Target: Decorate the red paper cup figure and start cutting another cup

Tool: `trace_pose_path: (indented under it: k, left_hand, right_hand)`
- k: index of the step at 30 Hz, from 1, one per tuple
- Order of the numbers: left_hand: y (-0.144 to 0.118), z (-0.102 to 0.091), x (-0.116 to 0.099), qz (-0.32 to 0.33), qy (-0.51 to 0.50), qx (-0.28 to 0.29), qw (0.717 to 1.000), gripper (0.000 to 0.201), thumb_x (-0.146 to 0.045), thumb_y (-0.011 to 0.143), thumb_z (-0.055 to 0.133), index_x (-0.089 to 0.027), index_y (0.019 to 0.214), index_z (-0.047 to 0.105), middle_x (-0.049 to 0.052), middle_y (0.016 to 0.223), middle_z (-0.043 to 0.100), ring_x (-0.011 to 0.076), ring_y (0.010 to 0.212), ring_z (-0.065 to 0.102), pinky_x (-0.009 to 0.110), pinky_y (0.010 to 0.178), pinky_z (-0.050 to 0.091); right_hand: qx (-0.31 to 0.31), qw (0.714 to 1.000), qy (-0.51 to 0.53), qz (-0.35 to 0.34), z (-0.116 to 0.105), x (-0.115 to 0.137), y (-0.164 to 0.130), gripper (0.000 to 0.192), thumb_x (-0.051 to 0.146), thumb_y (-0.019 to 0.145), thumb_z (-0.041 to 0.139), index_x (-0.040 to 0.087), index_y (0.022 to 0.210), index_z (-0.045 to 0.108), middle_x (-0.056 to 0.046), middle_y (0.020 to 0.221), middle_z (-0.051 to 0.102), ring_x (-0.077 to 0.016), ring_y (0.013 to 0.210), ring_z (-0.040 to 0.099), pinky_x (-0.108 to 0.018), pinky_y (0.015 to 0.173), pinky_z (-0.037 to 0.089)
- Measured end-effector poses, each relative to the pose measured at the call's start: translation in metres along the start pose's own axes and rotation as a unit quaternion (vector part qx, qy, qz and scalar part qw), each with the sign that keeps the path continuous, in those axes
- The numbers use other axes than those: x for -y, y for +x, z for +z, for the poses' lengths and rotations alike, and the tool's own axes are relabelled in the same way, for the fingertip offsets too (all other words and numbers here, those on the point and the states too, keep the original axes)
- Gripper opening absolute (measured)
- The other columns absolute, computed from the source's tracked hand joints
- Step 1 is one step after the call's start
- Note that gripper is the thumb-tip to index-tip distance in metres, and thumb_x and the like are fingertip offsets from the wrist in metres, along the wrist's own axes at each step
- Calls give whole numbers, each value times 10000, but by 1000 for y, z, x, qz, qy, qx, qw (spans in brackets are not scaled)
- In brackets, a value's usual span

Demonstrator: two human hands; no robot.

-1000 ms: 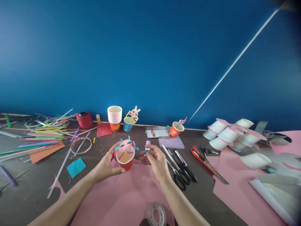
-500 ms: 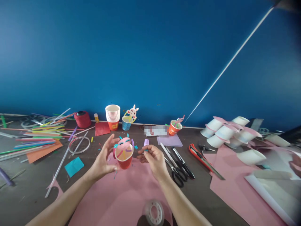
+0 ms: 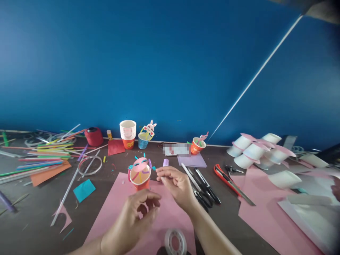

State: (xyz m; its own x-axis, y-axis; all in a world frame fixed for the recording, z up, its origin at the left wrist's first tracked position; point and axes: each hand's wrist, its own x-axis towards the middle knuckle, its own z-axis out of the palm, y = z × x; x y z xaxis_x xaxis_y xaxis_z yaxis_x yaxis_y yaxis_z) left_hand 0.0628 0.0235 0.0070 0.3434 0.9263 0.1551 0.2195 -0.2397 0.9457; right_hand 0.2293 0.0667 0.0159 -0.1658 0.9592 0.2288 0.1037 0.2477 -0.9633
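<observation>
the decorated cup [image 3: 144,181] stands on the pink sheet [image 3: 106,219], at twelve o'clock from the left hand [image 3: 132,219], whose curled fingers stand apart from the thumb. the right hand [image 3: 177,182] is at the cup's three o'clock, fingers bent; whether they pinch anything i cannot tell. the tape roll [image 3: 182,241] lies at its six o'clock.

Left hand [image 3: 127,219] low and close, fingers arched, thumb apart beneath them; and there's the right hand [image 3: 180,184], farther forward, fingers bent together, both bare forearms [image 3: 212,232] angling inward!
</observation>
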Motion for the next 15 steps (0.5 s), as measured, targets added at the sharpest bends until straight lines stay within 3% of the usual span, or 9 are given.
trace_pose_path:
  k: [2, 5, 9, 15]
  left_hand:
    - [6, 10, -3, -93, -129, -28, 987, 211, -191, 777, 530, -205, 986, 557, 47, 872, 584, 116, 667, 516, 203, 512, 424]
    - [15, 14, -5, -136, -277, -40, 950, 193, -248, 776, 556, -180, 955, 576, 36, 841, 563, 95, 644, 493, 190, 511, 410]
    - [16, 18, -5, -163, -362, -42, 917, 160, -259, 744, 616, -146, 856, 625, 5, 711, 536, 61, 578, 457, 169, 498, 375]
    - [12, 25, 1, -192, -432, -45, 880, 138, -262, 725, 642, -133, 771, 622, -19, 591, 505, 46, 510, 440, 167, 474, 343]
  right_hand:
    - [29, 999, -15, 0, -1, 13, -5, 145, 225, 798, 538, 205, 843, 675, -73, 1071, 583, -184, 974, 574, -299, 784, 481]
    - [63, 997, 15, 38, 1, 24, -13, 145, 215, 796, 548, 209, 831, 689, -73, 1117, 562, -193, 1058, 532, -330, 867, 445]
    - [41, 994, 76, 69, 6, 21, -23, 144, 197, 780, 555, 189, 808, 696, -88, 1086, 575, -203, 1025, 554, -343, 859, 444]
    - [16, 994, 91, 55, 13, 13, -32, 170, 216, 800, 531, 191, 854, 690, -99, 1099, 565, -215, 1014, 556, -362, 846, 457]
